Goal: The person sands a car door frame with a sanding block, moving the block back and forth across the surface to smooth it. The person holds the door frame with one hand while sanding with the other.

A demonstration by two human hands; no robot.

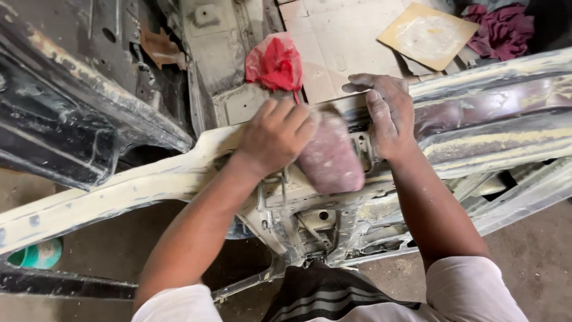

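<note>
Dusty workshop floor (pixel 536 250) lies beneath a car body panel (pixel 488 137), partly coated in pale filler with dark patches left unsanded. A reddish sanding block (pixel 330 158) is pressed on its middle by the left hand (pixel 274 137), grip closed; the right hand (pixel 387 113) is laid flat beside it.

red rag (pixel 274 62), pinkish sanding sheet (pixel 329 156)

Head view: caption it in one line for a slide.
Left hand presses reddish sandpaper onto a filler-coated car body panel; right hand rests beside it.
</note>
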